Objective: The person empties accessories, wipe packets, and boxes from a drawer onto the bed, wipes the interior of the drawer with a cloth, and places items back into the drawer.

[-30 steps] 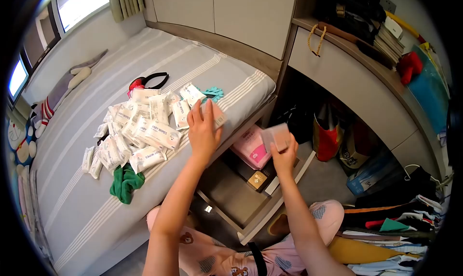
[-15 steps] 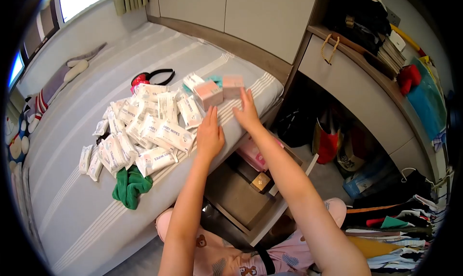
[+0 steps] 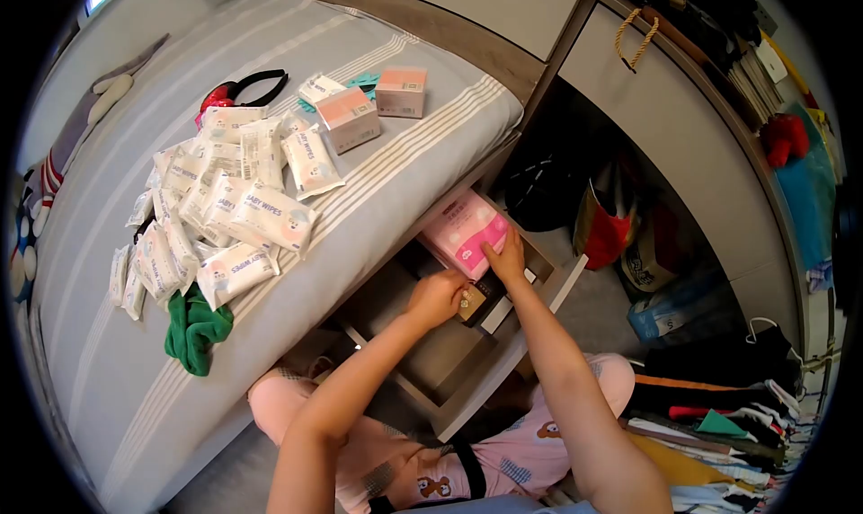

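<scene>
A pink plastic-wrapped package (image 3: 457, 228) lies in the far end of the open drawer (image 3: 503, 366). My right hand (image 3: 508, 255) is closed on its right edge, the thumb over the top. My left hand (image 3: 438, 298) is curled at the package's near corner, fingertips against it and partly hidden. Beside those fingertips sits a small gold-topped box (image 3: 470, 302). On the bed stand two pink-and-white boxes, one nearer (image 3: 349, 119) and one farther (image 3: 401, 93), apart from both hands.
Several baby wipes packs (image 3: 274, 216) are heaped on the striped bed (image 3: 117, 217), by a green cloth (image 3: 198, 332) and a black headband (image 3: 261, 87). Bags (image 3: 600, 222) stand under the desk (image 3: 665, 137) at right. Hanging clothes (image 3: 719, 424) fill the lower right.
Both hands have left the two pink-and-white boxes on the bed and come down into the drawer, onto the pink package. The view has shifted, too.
</scene>
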A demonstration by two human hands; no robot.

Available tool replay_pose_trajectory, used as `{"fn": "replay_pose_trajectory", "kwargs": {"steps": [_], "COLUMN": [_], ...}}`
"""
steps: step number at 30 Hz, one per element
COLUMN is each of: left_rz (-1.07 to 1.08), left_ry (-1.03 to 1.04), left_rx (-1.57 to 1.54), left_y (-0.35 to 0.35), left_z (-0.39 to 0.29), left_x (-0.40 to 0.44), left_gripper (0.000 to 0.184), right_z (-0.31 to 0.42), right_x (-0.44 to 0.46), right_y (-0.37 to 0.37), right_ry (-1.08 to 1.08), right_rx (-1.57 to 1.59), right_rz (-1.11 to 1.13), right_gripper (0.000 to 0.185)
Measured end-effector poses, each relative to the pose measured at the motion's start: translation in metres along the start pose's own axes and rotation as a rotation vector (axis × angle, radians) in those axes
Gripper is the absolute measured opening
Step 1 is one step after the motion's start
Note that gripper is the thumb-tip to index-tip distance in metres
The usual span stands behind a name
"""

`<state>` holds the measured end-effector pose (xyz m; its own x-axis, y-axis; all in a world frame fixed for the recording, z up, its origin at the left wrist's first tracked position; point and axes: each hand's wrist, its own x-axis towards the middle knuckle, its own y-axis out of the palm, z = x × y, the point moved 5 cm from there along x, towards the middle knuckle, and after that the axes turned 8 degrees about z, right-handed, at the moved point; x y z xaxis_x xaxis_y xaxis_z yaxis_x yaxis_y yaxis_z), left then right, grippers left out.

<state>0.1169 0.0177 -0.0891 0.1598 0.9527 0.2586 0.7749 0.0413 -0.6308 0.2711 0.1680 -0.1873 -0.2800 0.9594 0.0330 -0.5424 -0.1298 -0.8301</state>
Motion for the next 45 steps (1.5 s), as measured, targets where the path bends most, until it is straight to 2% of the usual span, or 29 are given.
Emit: {"fn": "replay_pose_trajectory", "kwargs": {"steps": [2, 5, 6, 8, 9, 10, 11, 12, 13, 14, 15, 17, 18, 21, 23, 24, 27, 28, 31, 32, 35, 38, 41, 42, 45], "left_rz": [-0.036, -0.041, 0.032, 0.041, 0.045, 0.034, 0.037, 0.038, 0.04, 0.007, -0.024, -0.046, -0.004, 0.056, 0.028, 0.023, -0.001, -0.029, -0.101, -0.061, 0.024, 0.131, 0.075, 0.026, -0.099], "left_ry": [-0.121, -0.549, -0.661, -0.837, -0.923, -0.985, -0.995, -1.005, -1.015, -1.027, -1.12, -1.098, -1.09, -1.071, -1.08, -1.131, -1.126, -1.145, -1.149, -1.13, -1.185, -1.235, -1.271, -1.229, -1.143], "left_rx": [-0.059, -0.255, -0.323, -0.468, -0.539, -0.712, -0.794, -0.878, -0.962, -1.111, -1.183, -1.227, -1.264, -1.357, -1.408, -1.336, -1.435, -1.453, -1.443, -1.466, -1.456, -1.308, -1.232, -1.286, -1.406], "left_y": [0.018, 0.031, 0.042, 0.073, 0.084, 0.077, 0.077, 0.077, 0.079, 0.081, 0.084, 0.087, 0.09, 0.097, 0.108, 0.106, 0.105, 0.103, 0.094, 0.092, 0.085, 0.091, 0.081, 0.083, 0.08], "left_z": [0.022, 0.066, 0.091, 0.137, 0.148, 0.131, 0.123, 0.119, 0.12, 0.123, 0.13, 0.14, 0.138, 0.131, 0.121, 0.115, 0.107, 0.103, 0.097, 0.097, 0.09, 0.1, 0.093, 0.095, 0.107], "left_x": [-0.01, -0.015, -0.017, -0.028, -0.032, -0.035, -0.038, -0.045, -0.053, -0.061, -0.07, -0.078, -0.077, -0.072, -0.071, -0.073, -0.075, -0.074, -0.071, -0.07, -0.069, -0.075, -0.077, -0.078, -0.084], "left_gripper": [0.021, 0.032, 0.049, 0.063, 0.07, 0.079, 0.076, 0.073, 0.07, 0.059, 0.055, 0.046, 0.041, 0.028, 0.024, 0.024, 0.023, 0.022, 0.022, 0.024, 0.026, 0.029, 0.03, 0.03, 0.031], "right_z": [-0.014, -0.026, -0.028, -0.019, -0.017, -0.023, -0.029, -0.038, -0.036, -0.036, -0.037, -0.042, -0.057, -0.075, -0.085, -0.093, -0.104, -0.082, -0.078, -0.104, -0.094, -0.068, -0.052, -0.08, -0.073], "right_x": [0.006, 0.012, 0.012, 0.004, 0.0, -0.005, -0.013, -0.025, -0.033, -0.035, -0.038, -0.031, -0.021, -0.015, -0.008, -0.005, -0.014, -0.022, -0.025, -0.016, -0.018, -0.039, -0.048, -0.048, -0.063], "right_y": [-0.003, -0.006, -0.009, -0.019, -0.019, -0.006, 0.008, 0.025, 0.026, 0.028, 0.031, 0.025, 0.03, 0.022, 0.016, 0.015, 0.027, 0.018, 0.024, 0.045, 0.032, 0.033, 0.042, 0.071, 0.079], "right_ry": [-0.082, -0.089, -0.072, -0.008, 0.025, 0.034, 0.045, 0.184, 0.22, 0.258, 0.293, 0.36, 0.281, 0.392, 0.471, 0.511, 0.466, 0.536, 0.632, 0.559, 0.562, 0.456, 0.342, 0.338, 0.388], "right_rx": [0.019, 0.064, 0.08, 0.075, 0.073, 0.172, 0.27, 0.543, 0.536, 0.52, 0.505, 0.475, 0.34, -0.059, -0.189, -0.255, -0.458, -0.518, -0.571, -0.658, -0.513, -0.784, -0.796, -0.782, -0.8], "right_rz": [0.013, 0.111, 0.155, 0.265, 0.318, 0.435, 0.551, 0.731, 0.892, 0.964, 1.038, 0.822, 0.692, 0.444, 0.458, 0.465, 0.554, 0.609, 0.636, 0.708, 0.954, 0.993, 1.151, 1.218, 1.248], "right_gripper": [0.075, 0.073, 0.072, 0.063, 0.059, 0.051, 0.045, 0.041, 0.037, 0.037, 0.037, 0.043, 0.05, 0.062, 0.057, 0.054, 0.052, 0.056, 0.064, 0.064, 0.06, 0.045, 0.048, 0.057, 0.068]}}
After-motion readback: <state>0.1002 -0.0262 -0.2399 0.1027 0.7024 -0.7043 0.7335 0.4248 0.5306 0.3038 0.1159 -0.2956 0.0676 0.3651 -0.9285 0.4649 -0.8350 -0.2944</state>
